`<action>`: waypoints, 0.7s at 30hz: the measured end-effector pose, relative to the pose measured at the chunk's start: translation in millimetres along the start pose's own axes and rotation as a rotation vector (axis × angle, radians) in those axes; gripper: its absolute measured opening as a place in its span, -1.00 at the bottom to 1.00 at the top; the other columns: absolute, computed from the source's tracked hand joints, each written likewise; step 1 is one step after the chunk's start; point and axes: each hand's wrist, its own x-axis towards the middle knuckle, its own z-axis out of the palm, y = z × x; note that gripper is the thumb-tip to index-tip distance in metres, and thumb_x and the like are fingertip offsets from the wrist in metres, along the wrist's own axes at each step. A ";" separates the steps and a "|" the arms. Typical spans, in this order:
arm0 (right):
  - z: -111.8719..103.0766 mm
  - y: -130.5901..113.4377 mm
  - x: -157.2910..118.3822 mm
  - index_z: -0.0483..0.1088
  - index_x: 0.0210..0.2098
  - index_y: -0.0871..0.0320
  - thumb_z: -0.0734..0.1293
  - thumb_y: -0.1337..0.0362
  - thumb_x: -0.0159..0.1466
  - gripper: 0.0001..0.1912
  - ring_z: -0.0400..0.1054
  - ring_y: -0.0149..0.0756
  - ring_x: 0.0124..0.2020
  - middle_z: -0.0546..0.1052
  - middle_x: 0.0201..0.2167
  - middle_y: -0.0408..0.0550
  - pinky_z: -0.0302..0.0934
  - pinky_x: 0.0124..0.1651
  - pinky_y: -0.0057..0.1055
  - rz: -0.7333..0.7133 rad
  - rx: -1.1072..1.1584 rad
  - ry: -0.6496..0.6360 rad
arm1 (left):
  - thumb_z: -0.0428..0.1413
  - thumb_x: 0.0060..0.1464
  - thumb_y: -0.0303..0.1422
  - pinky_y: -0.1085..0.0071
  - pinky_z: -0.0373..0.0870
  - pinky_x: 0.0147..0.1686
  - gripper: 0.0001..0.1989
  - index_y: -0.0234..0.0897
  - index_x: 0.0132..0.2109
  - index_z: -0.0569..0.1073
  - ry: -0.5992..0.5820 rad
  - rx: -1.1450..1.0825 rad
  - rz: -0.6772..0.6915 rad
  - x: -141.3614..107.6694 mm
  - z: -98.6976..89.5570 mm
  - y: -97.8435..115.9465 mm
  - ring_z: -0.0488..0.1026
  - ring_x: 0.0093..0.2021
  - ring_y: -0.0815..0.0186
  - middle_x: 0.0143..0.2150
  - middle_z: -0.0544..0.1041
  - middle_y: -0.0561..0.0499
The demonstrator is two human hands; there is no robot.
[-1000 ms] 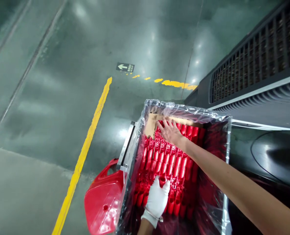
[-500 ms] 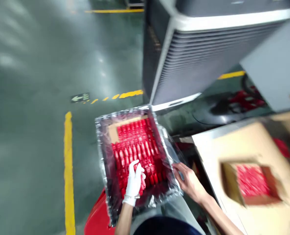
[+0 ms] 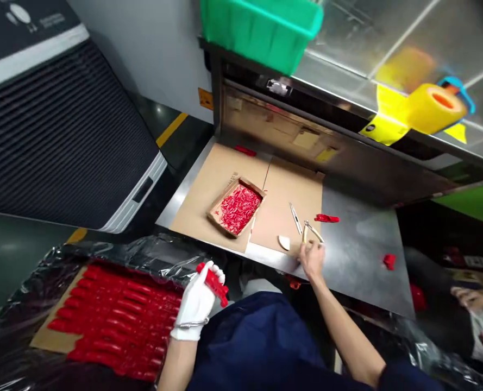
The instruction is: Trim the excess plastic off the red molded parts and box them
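Observation:
My left hand [image 3: 196,304], in a white glove, is closed around a red plastic part [image 3: 215,283] beside the box. At the front of the workbench my bare right hand [image 3: 312,262] has its fingers around the handles of small cutting pliers [image 3: 305,234]; the jaws point away from me. A slim knife-like tool [image 3: 295,218] and a small white piece [image 3: 284,242] lie left of the pliers. Just beyond them is another red part [image 3: 326,218]. Rows of red parts [image 3: 123,320] fill the plastic-lined box at my left.
A cardboard tray [image 3: 225,194] of red scraps sits on the cardboard-covered workbench [image 3: 355,244]. A green bin [image 3: 261,32] and yellow roll [image 3: 437,108] are above. A large dark ribbed machine [image 3: 62,136] stands left. Another person's hand [image 3: 475,298] shows at far right.
The view has swung right, from the box to the workbench. My left hand has come out of the box with a red part. My right hand has left the box's edge and reached the pliers.

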 end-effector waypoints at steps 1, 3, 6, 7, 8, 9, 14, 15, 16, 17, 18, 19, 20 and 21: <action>-1.5 8.2 17.6 0.29 0.17 0.16 0.30 0.08 0.35 -0.53 0.31 -0.10 0.12 0.35 0.17 0.08 0.26 0.13 0.02 0.063 -0.012 0.026 | -0.02 0.25 -0.56 0.42 0.56 -0.27 -0.85 -0.41 -0.17 0.46 -0.029 0.025 0.006 -6.4 17.0 -7.1 0.53 -0.33 0.37 -0.30 0.50 -0.06; -3.6 19.4 47.6 0.25 0.21 0.14 0.30 0.05 0.34 -0.48 0.25 -0.04 0.17 0.29 0.22 0.10 0.20 0.17 0.08 0.133 -0.034 0.042 | 0.02 0.24 -0.54 0.36 0.57 -0.22 -0.86 -0.40 -0.15 0.48 -0.094 0.074 0.024 -17.3 46.5 -19.2 0.54 -0.30 0.34 -0.27 0.50 -0.07; -4.7 26.2 75.8 0.22 0.24 0.13 0.31 0.03 0.32 -0.43 0.17 0.02 0.23 0.22 0.28 0.11 0.13 0.22 0.13 0.119 -0.060 0.027 | 0.06 0.25 -0.43 0.19 0.56 -0.13 -0.88 -0.36 -0.15 0.48 -0.193 0.110 0.041 -28.8 79.4 -32.7 0.55 -0.24 0.25 -0.26 0.51 -0.08; -4.5 26.1 81.6 0.22 0.24 0.12 0.31 0.02 0.32 -0.42 0.15 0.03 0.25 0.21 0.28 0.11 0.11 0.23 0.14 0.093 -0.065 0.022 | 0.07 0.25 -0.39 0.15 0.55 -0.10 -0.88 -0.35 -0.15 0.47 -0.227 0.115 0.049 -31.6 87.9 -36.5 0.55 -0.23 0.23 -0.27 0.50 -0.07; -3.9 24.7 86.4 0.22 0.24 0.12 0.31 0.02 0.32 -0.42 0.14 0.03 0.25 0.20 0.29 0.11 0.10 0.23 0.14 0.061 -0.070 0.018 | 0.09 0.25 -0.36 0.12 0.54 -0.08 -0.87 -0.34 -0.15 0.47 -0.259 0.117 0.057 -34.0 95.6 -40.1 0.55 -0.23 0.23 -0.28 0.50 -0.06; -3.0 21.9 91.0 0.23 0.23 0.13 0.31 0.02 0.32 -0.42 0.14 0.03 0.25 0.20 0.29 0.11 0.09 0.23 0.14 0.022 -0.073 0.011 | 0.10 0.24 -0.33 0.12 0.53 -0.06 -0.86 -0.33 -0.14 0.46 -0.287 0.115 0.065 -36.2 102.8 -43.8 0.54 -0.23 0.23 -0.29 0.49 -0.04; 6.3 -10.6 119.7 0.33 0.14 0.16 0.31 0.07 0.34 -0.55 0.25 -0.07 0.17 0.34 0.18 0.06 0.18 0.18 0.05 -0.209 -0.061 -0.114 | 0.17 0.19 -0.22 0.19 0.51 -0.09 -0.76 -0.29 -0.10 0.44 -0.281 0.143 0.136 -46.7 132.3 -61.8 0.53 -0.27 0.28 -0.29 0.49 -0.02; 8.5 -19.0 125.9 0.33 0.12 0.16 0.31 0.09 0.34 -0.57 0.29 -0.10 0.14 0.36 0.15 0.06 0.22 0.16 0.03 -0.225 -0.060 -0.144 | 0.17 0.18 -0.19 0.20 0.51 -0.12 -0.71 -0.27 -0.05 0.43 -0.274 0.154 0.157 -48.9 136.3 -64.1 0.52 -0.31 0.31 -0.30 0.48 0.00; 10.5 -27.0 131.2 0.34 0.11 0.17 0.31 0.10 0.35 -0.58 0.31 -0.12 0.11 0.38 0.13 0.06 0.25 0.14 0.00 -0.228 -0.059 -0.172 | 0.16 0.18 -0.14 0.23 0.51 -0.16 -0.66 -0.24 0.00 0.40 -0.276 0.165 0.181 -51.0 139.1 -65.6 0.50 -0.36 0.33 -0.32 0.48 0.02; 12.0 -34.4 135.6 0.34 0.11 0.18 0.31 0.11 0.35 -0.59 0.33 -0.13 0.08 0.40 0.11 0.06 0.27 0.11 -0.02 -0.226 -0.057 -0.198 | 0.16 0.17 -0.10 0.26 0.50 -0.20 -0.60 -0.21 0.05 0.38 -0.284 0.181 0.214 -53.1 140.5 -66.1 0.48 -0.40 0.35 -0.34 0.47 0.04; 12.5 -40.9 138.8 0.34 0.10 0.19 0.31 0.11 0.35 -0.59 0.35 -0.15 0.05 0.41 0.09 0.06 0.30 0.08 -0.04 -0.227 -0.052 -0.227 | 0.15 0.16 -0.06 0.29 0.49 -0.23 -0.55 -0.19 0.09 0.36 -0.294 0.212 0.260 -55.2 140.7 -65.5 0.47 -0.43 0.36 -0.35 0.47 0.05; 11.9 -46.3 140.7 0.35 0.09 0.20 0.31 0.12 0.35 -0.60 0.37 -0.17 0.03 0.42 0.07 0.06 0.32 0.06 -0.07 -0.238 -0.042 -0.256 | 0.15 0.15 -0.04 0.32 0.48 -0.25 -0.52 -0.19 0.11 0.35 -0.300 0.261 0.322 -57.4 139.7 -64.1 0.47 -0.43 0.36 -0.34 0.48 0.04; 9.9 -50.8 141.3 0.35 0.08 0.20 0.32 0.12 0.35 -0.61 0.38 -0.18 0.00 0.43 0.06 0.06 0.34 0.03 -0.10 -0.260 -0.025 -0.285 | 0.14 0.15 -0.02 0.35 0.46 -0.27 -0.51 -0.20 0.11 0.35 -0.302 0.327 0.401 -59.9 137.8 -61.9 0.47 -0.42 0.35 -0.33 0.49 0.03; 6.3 -54.4 140.8 0.36 0.07 0.20 0.32 0.12 0.35 -0.61 0.39 -0.20 -0.02 0.43 0.04 0.05 0.35 0.01 -0.12 -0.292 -0.002 -0.310 | 0.14 0.15 -0.03 0.37 0.45 -0.27 -0.52 -0.22 0.10 0.37 -0.302 0.408 0.485 -62.6 135.5 -59.3 0.48 -0.40 0.33 -0.30 0.50 0.00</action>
